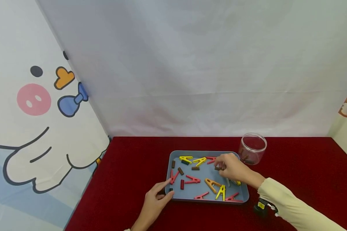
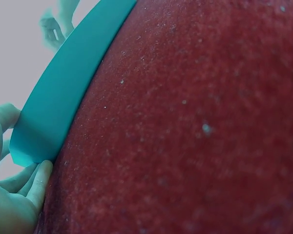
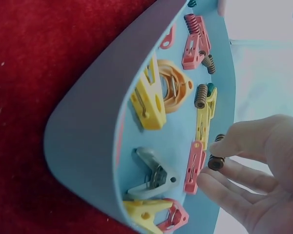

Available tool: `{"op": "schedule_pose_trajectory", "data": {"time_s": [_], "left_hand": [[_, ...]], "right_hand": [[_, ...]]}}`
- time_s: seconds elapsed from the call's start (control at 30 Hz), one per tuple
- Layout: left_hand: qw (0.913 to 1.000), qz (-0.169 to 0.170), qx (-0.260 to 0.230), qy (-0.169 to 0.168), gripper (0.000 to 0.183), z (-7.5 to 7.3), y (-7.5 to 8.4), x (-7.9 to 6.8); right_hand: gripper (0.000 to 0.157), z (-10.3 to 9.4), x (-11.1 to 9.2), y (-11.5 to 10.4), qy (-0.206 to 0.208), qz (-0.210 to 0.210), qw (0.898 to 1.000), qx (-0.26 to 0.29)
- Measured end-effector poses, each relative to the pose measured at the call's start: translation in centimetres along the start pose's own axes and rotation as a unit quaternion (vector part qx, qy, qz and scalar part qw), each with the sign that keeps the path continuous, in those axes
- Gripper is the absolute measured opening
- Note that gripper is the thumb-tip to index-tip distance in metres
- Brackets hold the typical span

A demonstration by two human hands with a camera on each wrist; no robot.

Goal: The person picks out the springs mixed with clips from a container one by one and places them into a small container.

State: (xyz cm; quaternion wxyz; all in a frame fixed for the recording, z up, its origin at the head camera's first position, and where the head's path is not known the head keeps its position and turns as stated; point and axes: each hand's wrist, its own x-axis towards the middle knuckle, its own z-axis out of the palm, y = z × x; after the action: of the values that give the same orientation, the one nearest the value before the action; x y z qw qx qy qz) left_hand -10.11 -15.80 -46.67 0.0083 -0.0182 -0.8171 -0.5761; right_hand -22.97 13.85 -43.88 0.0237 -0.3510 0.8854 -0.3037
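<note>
My right hand (image 1: pixel 231 166) is over the right part of the blue-grey tray (image 1: pixel 188 196). Between thumb and fingers it pinches a small brown coil spring (image 3: pixel 216 158), close to a red clothespin (image 3: pixel 193 165). My left hand (image 1: pixel 156 200) holds the tray's front left corner, with fingers at the rim and the outer wall in the left wrist view. Red, yellow, orange and grey clothespins lie spread in the tray, among them an orange one (image 1: pixel 212 185) and a grey one (image 3: pixel 154 175). Several brown, red and dark green springs lie between them, including a red spring (image 1: pixel 182 184).
A clear round jar (image 1: pixel 253 149) stands just behind the tray's right corner, with a few springs at its bottom. Dark red cloth (image 1: pixel 127 166) covers the table. A pale curtain (image 1: pixel 191 80) hangs behind it, and a printed cartoon sheet (image 1: pixel 31 128) is at the left.
</note>
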Motion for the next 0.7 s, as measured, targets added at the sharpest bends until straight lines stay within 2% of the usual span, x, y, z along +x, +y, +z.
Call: {"op": "schedule_pose_trajectory", "data": {"time_s": [0.3, 0.7], "left_hand": [[0.9999, -0.005, -0.012, 0.000, 0.046, 0.1, -0.1, 0.1], [0.9999, -0.008, -0.008, 0.002, 0.046, 0.1, 0.0, 0.2]], "right_hand": [[0.018, -0.7, -1.1, 0.5, 0.033, -0.003, 0.999, -0.009], [0.020, -1.7, -2.5, 0.6, 0.119, -0.037, 0.992, -0.007]]}}
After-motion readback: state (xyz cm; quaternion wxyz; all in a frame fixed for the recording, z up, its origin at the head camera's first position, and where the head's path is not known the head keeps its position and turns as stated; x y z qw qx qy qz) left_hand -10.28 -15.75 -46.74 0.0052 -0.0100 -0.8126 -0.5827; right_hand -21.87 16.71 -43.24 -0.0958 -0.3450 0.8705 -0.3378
